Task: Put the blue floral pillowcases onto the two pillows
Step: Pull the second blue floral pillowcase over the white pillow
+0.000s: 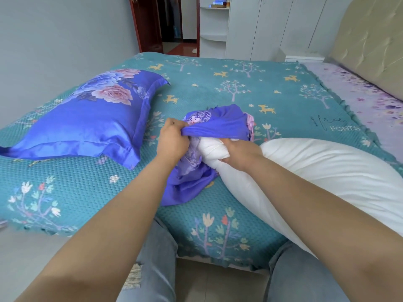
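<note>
Standing at the edge of a bed, a person works with both bare hands over a teal bedspread [218,88] printed with deer and trees. The left hand [172,141] clenches the edge of a crumpled blue floral pillowcase [220,125], lifting its opening. The right hand [237,152] grasps the bunched end of a bare white pillow [322,173] and holds it at that opening; the pillow's tip seems to sit just inside, though folds hide how far. The rest of the white pillow stretches toward the right, lying on the bedspread. To the left, well apart, a second pillow [87,120] lies flat, already dressed in its blue floral case. A padded beige headboard [368,40] stands at far right.
</note>
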A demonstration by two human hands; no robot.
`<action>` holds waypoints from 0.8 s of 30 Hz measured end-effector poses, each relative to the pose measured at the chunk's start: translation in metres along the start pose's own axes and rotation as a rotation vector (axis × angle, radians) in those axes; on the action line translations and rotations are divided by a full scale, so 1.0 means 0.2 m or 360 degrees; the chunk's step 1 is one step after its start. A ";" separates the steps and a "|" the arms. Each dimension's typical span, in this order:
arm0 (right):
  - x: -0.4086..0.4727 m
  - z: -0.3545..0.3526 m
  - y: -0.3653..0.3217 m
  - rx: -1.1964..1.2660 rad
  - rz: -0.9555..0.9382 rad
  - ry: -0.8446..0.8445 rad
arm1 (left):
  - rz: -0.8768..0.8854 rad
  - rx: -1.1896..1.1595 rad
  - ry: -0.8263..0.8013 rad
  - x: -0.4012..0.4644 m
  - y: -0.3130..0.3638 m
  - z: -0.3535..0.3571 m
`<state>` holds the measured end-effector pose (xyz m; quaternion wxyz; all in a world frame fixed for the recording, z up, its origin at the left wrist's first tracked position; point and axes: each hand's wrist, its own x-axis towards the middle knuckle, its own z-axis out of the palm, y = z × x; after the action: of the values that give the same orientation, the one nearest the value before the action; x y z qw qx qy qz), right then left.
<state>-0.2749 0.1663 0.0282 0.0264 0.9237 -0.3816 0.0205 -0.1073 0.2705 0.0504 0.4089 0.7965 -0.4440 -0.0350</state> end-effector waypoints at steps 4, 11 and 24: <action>0.00 0.01 0.02 0.0023 0.0034 0.0025 | -0.0477 -0.1209 -0.0125 -0.04 0.13 0.06; 0.02 0.03 0.05 0.0062 0.0090 -0.0001 | -0.0645 -0.1143 -0.0476 -0.11 0.08 0.14; -0.22 0.18 -0.22 0.0296 0.0399 0.0442 | 0.0285 0.1007 -0.0283 0.18 0.31 0.24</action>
<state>-0.2737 0.2260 -0.0109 -0.0093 0.8557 -0.4828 0.1861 -0.1471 0.1963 0.0710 0.1026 0.8355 -0.5351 0.0711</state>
